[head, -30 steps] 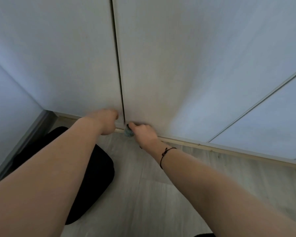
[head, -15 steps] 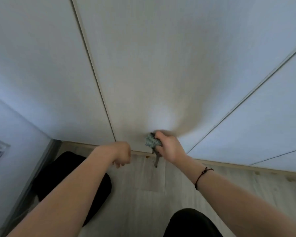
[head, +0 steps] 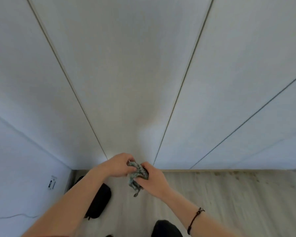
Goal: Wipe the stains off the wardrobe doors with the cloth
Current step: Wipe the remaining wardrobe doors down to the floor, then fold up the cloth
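at your far left the side wall (head: pixel 24 159) carries a small white wall plate (head: pixel 52 182), and a thin cable (head: pixel 15 216) trails low across it. on the wood-look floor (head: pixel 229 194) beside that wall lies a black padded case (head: pixel 99 200), partly under your left forearm. your left hand (head: pixel 118 165) sits low in front of the middle door, its fingers curled and pinching the upper edge of the cloth (head: pixel 137 175). the cloth, a mottled grey-green rag, is bunched between both hands just off the foot of the wardrobe doors (head: pixel 126 82), with a loose tail hanging toward the floor; it is not on any panel. your right hand (head: pixel 152 182) grips the bundle from the other side, fingers wrapped round it, with a dark bracelet (head: pixel 195 219) on that wrist. by the look of it you are refolding between passes. a faint warmer patch shows on the middle door above your hands, but you cannot tell whether it is a stain or shading. the doors further right show no marks you can make out, so how much wiping is left is unclear from here.
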A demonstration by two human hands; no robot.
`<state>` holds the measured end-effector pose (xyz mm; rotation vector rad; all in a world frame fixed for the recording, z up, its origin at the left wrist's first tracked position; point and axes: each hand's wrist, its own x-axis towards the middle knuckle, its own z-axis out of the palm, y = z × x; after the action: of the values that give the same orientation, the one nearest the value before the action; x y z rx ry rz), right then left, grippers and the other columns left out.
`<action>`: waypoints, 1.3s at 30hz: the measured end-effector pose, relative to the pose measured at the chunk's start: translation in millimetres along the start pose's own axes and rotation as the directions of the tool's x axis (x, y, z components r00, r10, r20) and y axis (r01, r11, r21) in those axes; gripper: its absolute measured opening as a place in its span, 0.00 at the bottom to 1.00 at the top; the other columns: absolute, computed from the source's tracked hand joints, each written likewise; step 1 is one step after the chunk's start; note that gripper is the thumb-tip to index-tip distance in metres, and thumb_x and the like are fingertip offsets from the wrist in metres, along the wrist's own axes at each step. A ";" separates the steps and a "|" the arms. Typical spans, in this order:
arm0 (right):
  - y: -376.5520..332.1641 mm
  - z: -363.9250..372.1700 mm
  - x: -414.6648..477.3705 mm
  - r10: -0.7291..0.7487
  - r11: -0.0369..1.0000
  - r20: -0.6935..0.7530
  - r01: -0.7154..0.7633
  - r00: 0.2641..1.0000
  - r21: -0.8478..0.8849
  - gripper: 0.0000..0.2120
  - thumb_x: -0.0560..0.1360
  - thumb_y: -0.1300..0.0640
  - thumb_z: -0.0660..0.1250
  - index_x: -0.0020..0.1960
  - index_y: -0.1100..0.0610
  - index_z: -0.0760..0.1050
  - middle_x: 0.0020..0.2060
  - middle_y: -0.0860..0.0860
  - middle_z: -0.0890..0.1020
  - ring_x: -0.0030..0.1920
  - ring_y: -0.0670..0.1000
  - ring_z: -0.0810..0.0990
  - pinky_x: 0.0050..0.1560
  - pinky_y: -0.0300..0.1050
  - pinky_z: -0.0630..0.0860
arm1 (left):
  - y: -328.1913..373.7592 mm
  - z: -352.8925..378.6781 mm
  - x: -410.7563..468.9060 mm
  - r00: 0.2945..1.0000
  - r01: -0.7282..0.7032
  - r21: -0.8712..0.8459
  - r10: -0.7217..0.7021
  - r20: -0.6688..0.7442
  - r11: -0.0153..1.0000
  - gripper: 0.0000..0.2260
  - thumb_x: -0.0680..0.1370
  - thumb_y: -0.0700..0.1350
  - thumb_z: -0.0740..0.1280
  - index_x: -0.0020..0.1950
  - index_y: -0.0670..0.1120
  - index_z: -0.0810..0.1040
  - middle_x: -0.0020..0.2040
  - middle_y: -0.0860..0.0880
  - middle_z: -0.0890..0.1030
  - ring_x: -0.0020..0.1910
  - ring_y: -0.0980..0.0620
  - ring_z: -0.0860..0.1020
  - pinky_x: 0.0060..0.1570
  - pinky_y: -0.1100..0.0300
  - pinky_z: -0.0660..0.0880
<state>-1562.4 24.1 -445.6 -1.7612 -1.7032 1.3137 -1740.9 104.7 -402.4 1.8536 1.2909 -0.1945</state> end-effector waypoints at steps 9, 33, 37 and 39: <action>-155.8 -101.5 -90.1 -0.064 0.908 -0.203 0.141 0.977 0.395 0.07 0.81 0.52 0.67 0.59 0.45 0.75 0.48 0.51 0.84 0.47 0.51 0.84 0.44 0.48 0.82 | 120.3 -110.7 -131.6 0.960 -0.155 -0.043 0.140 -0.244 0.987 0.10 0.75 0.39 0.63 0.54 0.49 0.74 0.49 0.48 0.81 0.44 0.49 0.82 0.46 0.51 0.80; -102.3 -238.4 -269.3 0.028 0.837 -0.515 0.262 0.857 0.480 0.10 0.79 0.52 0.71 0.49 0.59 0.76 0.39 0.59 0.84 0.34 0.53 0.83 0.31 0.50 0.78 | 342.2 -19.1 -153.0 0.912 -0.272 0.289 0.342 -0.227 0.918 0.03 0.79 0.44 0.57 0.46 0.49 0.68 0.42 0.51 0.75 0.41 0.50 0.74 0.39 0.58 0.70; -49.9 -264.8 -287.4 -0.001 0.865 -0.442 0.223 0.897 0.449 0.10 0.77 0.54 0.73 0.52 0.58 0.75 0.41 0.59 0.85 0.39 0.62 0.85 0.32 0.54 0.80 | 372.8 24.9 -136.7 0.922 -0.238 0.243 0.298 -0.249 0.940 0.06 0.80 0.44 0.56 0.54 0.48 0.71 0.48 0.48 0.80 0.45 0.48 0.79 0.45 0.52 0.77; -29.0 -276.3 -292.6 0.022 0.861 -0.412 0.192 0.911 0.472 0.11 0.76 0.55 0.74 0.52 0.58 0.75 0.40 0.57 0.85 0.38 0.58 0.86 0.32 0.51 0.82 | 390.8 38.1 -128.0 0.917 -0.218 0.227 0.279 -0.286 0.949 0.08 0.80 0.46 0.57 0.57 0.49 0.72 0.49 0.49 0.81 0.46 0.50 0.80 0.47 0.53 0.80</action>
<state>-1313.0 -145.7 -177.7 -1.4880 -1.0702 1.1198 -1462.6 -54.4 -141.9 2.2647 1.2621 0.1259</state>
